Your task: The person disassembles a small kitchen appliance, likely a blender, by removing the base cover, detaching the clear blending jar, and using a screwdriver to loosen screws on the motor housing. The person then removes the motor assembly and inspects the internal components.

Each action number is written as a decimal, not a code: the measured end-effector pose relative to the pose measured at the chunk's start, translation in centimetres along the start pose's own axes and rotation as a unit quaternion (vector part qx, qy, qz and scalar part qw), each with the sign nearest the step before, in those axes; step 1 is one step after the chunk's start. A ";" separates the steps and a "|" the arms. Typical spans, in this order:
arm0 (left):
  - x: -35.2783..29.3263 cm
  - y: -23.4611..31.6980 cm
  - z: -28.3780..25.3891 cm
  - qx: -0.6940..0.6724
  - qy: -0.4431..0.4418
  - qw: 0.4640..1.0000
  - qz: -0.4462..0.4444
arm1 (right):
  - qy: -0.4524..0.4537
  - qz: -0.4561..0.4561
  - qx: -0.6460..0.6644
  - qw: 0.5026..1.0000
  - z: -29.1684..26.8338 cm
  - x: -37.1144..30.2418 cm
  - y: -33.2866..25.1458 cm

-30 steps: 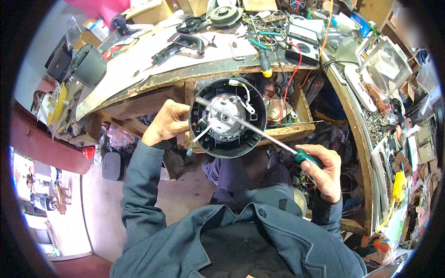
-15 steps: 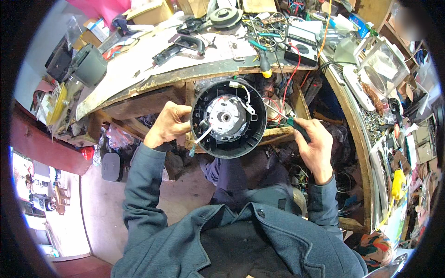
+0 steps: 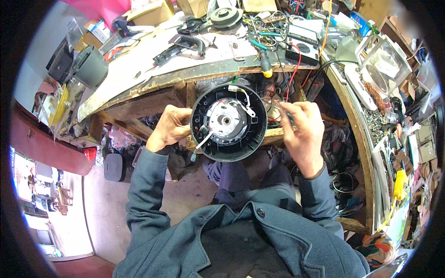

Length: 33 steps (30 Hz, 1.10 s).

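Observation:
My left hand [image 3: 170, 127] grips the left rim of a round black plastic housing [image 3: 254, 139], its open side facing up. Inside sits a silver motor [image 3: 225, 121] with a hole at its centre. A white wire with a connector [image 3: 193, 156] hangs over the housing's lower left edge, and another white lead [image 3: 249, 105] lies along the upper right inside. Just right of the housing, my right hand [image 3: 304, 136] is closed around a thin screwdriver [image 3: 278, 107], mostly covered by the fingers now; its dark green handle shows in the earlier view. Its tip points toward the housing.
Ahead runs a cluttered bench [image 3: 139, 85] with a wooden edge. A multimeter [image 3: 302, 45] with red and black leads, a yellow-tipped screwdriver [image 3: 265, 65] and a black handle-shaped part [image 3: 187, 45] lie on it. At right, a second bench holds a yellow tool [image 3: 399, 185] and small parts.
My right hand has moved up and left, closer to the housing, and its fingers now cover most of the screwdriver. The housing has shifted slightly down, with my left hand still on it.

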<state>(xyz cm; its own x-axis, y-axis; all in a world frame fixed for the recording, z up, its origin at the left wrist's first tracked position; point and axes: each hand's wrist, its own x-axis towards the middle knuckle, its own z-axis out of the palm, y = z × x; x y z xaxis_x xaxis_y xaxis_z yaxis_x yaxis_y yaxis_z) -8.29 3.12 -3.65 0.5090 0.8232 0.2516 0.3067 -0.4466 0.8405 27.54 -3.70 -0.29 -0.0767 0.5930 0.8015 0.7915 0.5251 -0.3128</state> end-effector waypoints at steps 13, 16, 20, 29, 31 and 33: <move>0.6 -0.9 0.3 0.032 0.002 0.999 0.019 | -0.153 -0.234 0.022 0.960 1.9 6.4 -8.5; 0.1 0.7 0.4 0.011 0.014 1.000 -0.011 | -0.166 -0.244 0.004 0.955 2.7 6.7 -8.8; -0.1 1.6 0.6 -0.041 0.009 0.999 -0.012 | -0.143 -0.239 0.053 0.959 2.5 6.0 -7.8; -0.1 -0.6 -0.2 0.074 0.003 0.997 0.038 | -0.023 0.020 0.160 0.987 1.4 8.2 -0.2; 0.0 -1.3 -0.2 0.067 0.006 0.997 0.044 | -0.036 0.081 0.177 0.980 2.6 8.6 2.2; 0.1 -0.8 0.4 0.044 0.021 0.998 0.043 | -0.048 0.089 0.154 0.983 4.0 8.8 4.1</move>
<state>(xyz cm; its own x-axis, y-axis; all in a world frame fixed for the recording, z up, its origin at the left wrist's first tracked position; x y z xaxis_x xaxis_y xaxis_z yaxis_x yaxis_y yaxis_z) -8.17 3.46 -4.49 0.5028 0.7936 0.3425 0.3336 -0.5437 0.7701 27.73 6.10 3.42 -0.0217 0.7394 0.6730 0.5776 0.5587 -0.5952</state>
